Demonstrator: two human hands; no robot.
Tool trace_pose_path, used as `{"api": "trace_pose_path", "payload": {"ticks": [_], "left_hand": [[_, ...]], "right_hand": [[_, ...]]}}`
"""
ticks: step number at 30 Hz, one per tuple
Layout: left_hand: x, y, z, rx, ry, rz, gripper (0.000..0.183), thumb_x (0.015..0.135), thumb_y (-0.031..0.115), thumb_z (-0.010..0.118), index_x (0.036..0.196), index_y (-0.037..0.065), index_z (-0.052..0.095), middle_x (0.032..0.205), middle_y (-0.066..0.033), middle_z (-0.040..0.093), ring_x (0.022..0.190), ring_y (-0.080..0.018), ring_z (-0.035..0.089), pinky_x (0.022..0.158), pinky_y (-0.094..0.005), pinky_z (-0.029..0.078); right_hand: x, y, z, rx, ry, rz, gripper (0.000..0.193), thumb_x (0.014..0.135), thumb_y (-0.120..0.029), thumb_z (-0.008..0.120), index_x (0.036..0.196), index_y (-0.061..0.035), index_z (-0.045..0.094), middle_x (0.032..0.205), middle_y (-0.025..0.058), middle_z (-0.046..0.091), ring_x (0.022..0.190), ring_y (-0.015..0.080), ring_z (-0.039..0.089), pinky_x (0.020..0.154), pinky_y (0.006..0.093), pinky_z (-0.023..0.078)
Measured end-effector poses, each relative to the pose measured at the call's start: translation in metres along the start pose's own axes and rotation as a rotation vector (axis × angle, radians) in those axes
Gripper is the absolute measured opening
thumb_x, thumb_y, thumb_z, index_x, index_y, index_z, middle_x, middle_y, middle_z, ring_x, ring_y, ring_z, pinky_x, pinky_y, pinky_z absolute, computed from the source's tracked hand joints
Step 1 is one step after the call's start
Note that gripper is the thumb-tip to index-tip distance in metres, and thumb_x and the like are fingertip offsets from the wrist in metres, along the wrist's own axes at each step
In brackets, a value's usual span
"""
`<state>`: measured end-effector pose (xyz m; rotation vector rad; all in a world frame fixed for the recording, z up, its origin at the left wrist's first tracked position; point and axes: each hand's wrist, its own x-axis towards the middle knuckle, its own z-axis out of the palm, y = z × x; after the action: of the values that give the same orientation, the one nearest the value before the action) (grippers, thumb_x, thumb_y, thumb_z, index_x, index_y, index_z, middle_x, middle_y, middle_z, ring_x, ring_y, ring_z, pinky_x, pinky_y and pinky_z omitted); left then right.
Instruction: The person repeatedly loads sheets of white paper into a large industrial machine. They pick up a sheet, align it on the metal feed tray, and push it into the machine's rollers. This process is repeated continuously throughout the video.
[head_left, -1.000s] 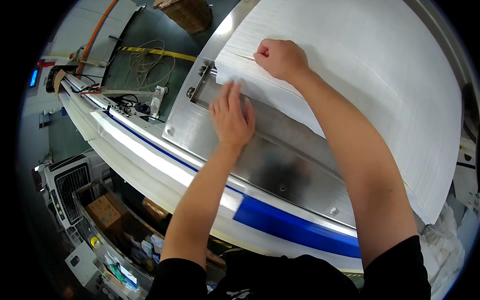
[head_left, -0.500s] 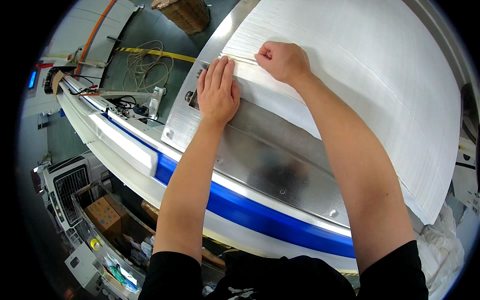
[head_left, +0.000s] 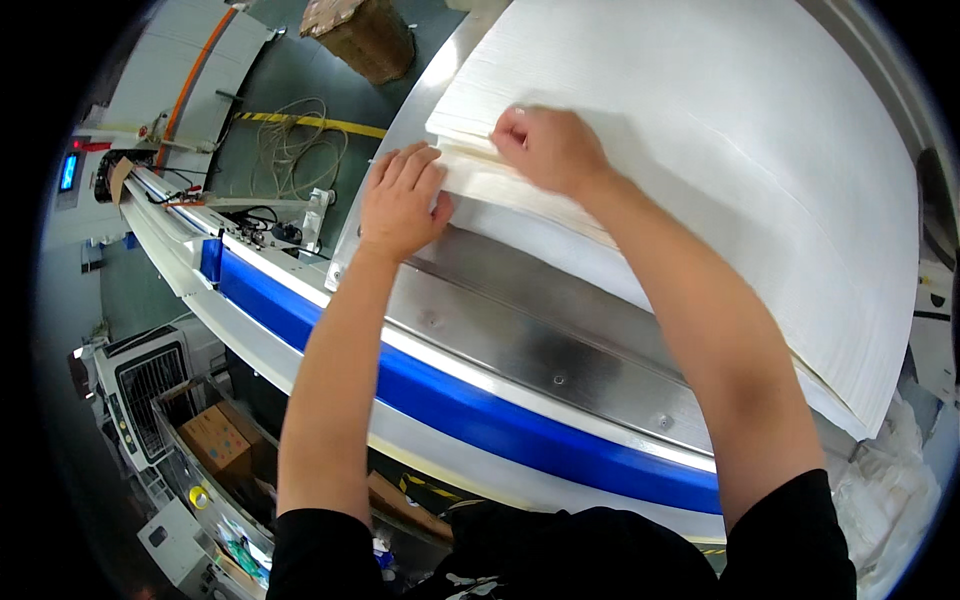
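A large, thick stack of white sheets (head_left: 700, 170) lies on a metal table (head_left: 500, 310), with its layered edge facing me. My right hand (head_left: 548, 150) is closed at the near edge of the stack, thumb and fingers curled over the top sheets. Its fingertips are partly hidden, so how many sheets they pinch I cannot tell. Beside the stack's left corner is my left hand (head_left: 403, 205), palm down, fingers stretched and slightly bent, holding nothing. Its fingertips are close to the layered edge; whether they touch it I cannot tell.
A blue band (head_left: 480, 420) runs along the table's front. Lower left stands a cart (head_left: 215, 500) holding a cardboard box (head_left: 217, 440). A coiled hose (head_left: 295, 150) and a brown carton (head_left: 360, 38) are on the floor. Clear plastic wrap (head_left: 890, 490) hangs at right.
My left hand has come off the corner slightly leftward, fingers spreading. My right hand has moved down and left to the stack's edge. The blue band shows farther left, where a white piece covered it.
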<state>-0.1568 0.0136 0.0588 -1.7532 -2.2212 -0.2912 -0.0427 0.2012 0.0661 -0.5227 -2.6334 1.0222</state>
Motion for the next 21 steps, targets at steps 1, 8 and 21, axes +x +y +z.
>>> {"api": "trace_pose_path", "payload": {"ticks": [1,8,21], "left_hand": [[-0.002,-0.007,-0.005,-0.006,-0.079,0.047,0.031,0.067,0.015,0.062,0.096,0.011,0.054,0.108,-0.0057,0.056,0.104,-0.0242,0.053,0.093,-0.0414,0.036],[0.037,0.001,-0.031,0.180,-0.663,0.028,0.055,0.069,0.016,0.064,0.121,0.012,0.045,0.117,-0.0104,0.052,0.110,-0.0259,0.050,0.093,-0.0432,0.035],[0.078,0.040,0.008,0.632,-0.889,0.058,0.015,0.070,0.004,0.062,0.084,0.009,0.066,0.088,-0.0109,0.066,0.086,-0.0256,0.064,0.074,-0.0366,0.049]], "right_hand": [[-0.019,-0.007,0.000,-0.014,0.016,-0.061,0.018,0.082,-0.027,0.055,0.083,-0.0109,0.064,0.076,0.0108,0.064,0.068,0.0286,0.060,0.062,0.0387,0.048],[-0.198,0.047,-0.067,-0.441,0.238,0.296,0.028,0.088,-0.030,0.047,0.077,-0.0097,0.062,0.071,0.0133,0.060,0.067,0.0316,0.059,0.069,0.0434,0.045],[-0.540,0.257,-0.318,-1.051,0.200,0.834,0.051,0.093,-0.038,0.037,0.066,-0.0038,0.065,0.070,0.0152,0.064,0.072,0.0304,0.062,0.092,0.0435,0.038]]}}
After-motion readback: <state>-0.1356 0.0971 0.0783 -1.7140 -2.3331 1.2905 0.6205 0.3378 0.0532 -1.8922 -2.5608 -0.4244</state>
